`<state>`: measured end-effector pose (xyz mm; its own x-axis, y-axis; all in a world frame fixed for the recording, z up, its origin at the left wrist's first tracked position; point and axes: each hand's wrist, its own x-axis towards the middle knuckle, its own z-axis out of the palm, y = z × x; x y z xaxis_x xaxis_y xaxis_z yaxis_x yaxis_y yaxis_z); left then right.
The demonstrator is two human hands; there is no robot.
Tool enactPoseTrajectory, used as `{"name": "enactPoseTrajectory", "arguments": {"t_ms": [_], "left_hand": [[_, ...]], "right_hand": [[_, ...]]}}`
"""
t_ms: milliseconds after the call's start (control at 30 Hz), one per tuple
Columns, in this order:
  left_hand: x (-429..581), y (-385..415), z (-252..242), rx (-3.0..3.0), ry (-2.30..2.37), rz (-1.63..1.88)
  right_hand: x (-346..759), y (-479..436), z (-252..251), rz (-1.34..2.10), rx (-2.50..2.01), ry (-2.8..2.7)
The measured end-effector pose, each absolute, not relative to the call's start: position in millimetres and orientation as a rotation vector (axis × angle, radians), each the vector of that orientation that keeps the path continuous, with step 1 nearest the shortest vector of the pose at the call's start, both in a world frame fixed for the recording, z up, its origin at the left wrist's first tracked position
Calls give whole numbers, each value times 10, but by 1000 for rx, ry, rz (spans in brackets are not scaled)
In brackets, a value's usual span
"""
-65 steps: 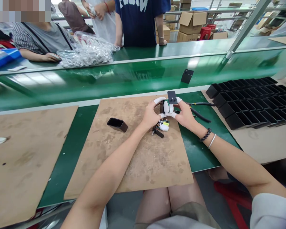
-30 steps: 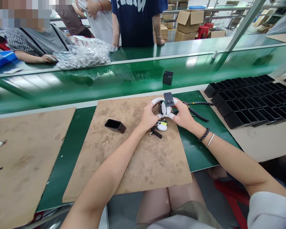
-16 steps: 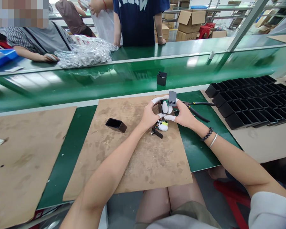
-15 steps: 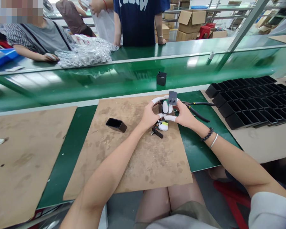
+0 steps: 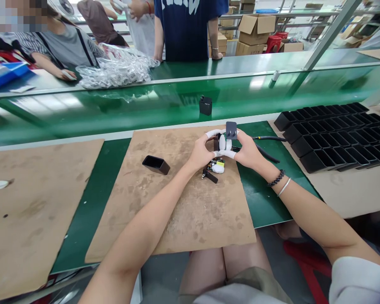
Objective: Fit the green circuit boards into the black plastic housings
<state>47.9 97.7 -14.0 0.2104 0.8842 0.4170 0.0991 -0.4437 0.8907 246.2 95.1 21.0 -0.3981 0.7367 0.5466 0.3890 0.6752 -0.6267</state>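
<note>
My left hand (image 5: 202,150), in white finger cots, is closed around a black plastic case (image 5: 216,143). From the other side my right hand (image 5: 247,150), also wearing finger cots, grips a charger circuit board (image 5: 225,142) with white pads and a dark plug plate (image 5: 231,130) with two pins. The board's left end is at the case opening; how deep it sits is hidden by fingers. Just below lies a second circuit board (image 5: 218,167) with a black plate. An open black case (image 5: 156,164) lies to the left on the cardboard sheet (image 5: 183,211).
Pliers handles (image 5: 267,154) stick out behind my right hand. Rows of black cases (image 5: 332,135) stand at the right. A black charger (image 5: 205,105) sits on the green conveyor belt (image 5: 129,114). Across it, co-workers stand near a heap of clear plastic bags (image 5: 120,67).
The black charger on the belt has moved left. My hands stay almost in place, with the right thumb a little closer to the left fingers.
</note>
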Motion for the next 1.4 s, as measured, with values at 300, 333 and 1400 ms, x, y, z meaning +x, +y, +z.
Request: {"name": "enactPoseTrajectory", "arguments": {"t_ms": [300,333,1400], "left_hand": [[481,988,-177,1758,939,1321],[481,986,-179,1760,939,1321],[497,920,-157,1725,895,1338]], "right_hand": [[2502,949,237,459,-829,-2105],[2506,948,239,453,-823,-2108],[2475,951,156,676,-820,-1973]]}}
